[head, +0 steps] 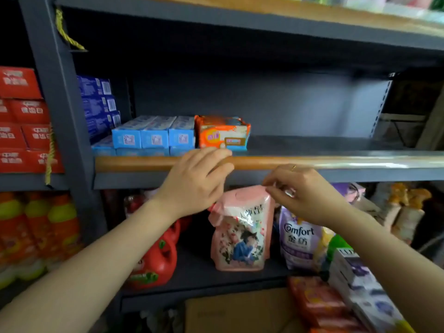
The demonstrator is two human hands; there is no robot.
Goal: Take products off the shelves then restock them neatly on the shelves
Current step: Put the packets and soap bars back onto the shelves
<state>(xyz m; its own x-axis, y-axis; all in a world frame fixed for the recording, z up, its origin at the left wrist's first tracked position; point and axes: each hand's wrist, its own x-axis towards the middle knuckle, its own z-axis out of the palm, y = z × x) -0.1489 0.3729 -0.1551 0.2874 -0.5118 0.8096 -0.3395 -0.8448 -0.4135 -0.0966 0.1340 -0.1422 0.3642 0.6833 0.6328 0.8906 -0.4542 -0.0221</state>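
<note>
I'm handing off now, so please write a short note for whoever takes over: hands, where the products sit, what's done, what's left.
Left hand: at the pink pouch's top left corner; its grip is hidden.
Right hand: pinches the pouch's top edge.
The pouch stands upright on the lower shelf, between the red jug and the purple Comfort pouch.
Middle shelf: blue boxes and an orange pack at the left, bare to their right.
Left: settle this pouch, then probably fill that bare stretch.

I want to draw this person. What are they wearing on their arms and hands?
Nothing covers the arms: no sleeves show, and there are no gloves. The left hand is bare, with no jewellery in view. The right hand wears a thin gold-coloured ring on one finger. No watch or bracelet shows on either wrist.
</note>
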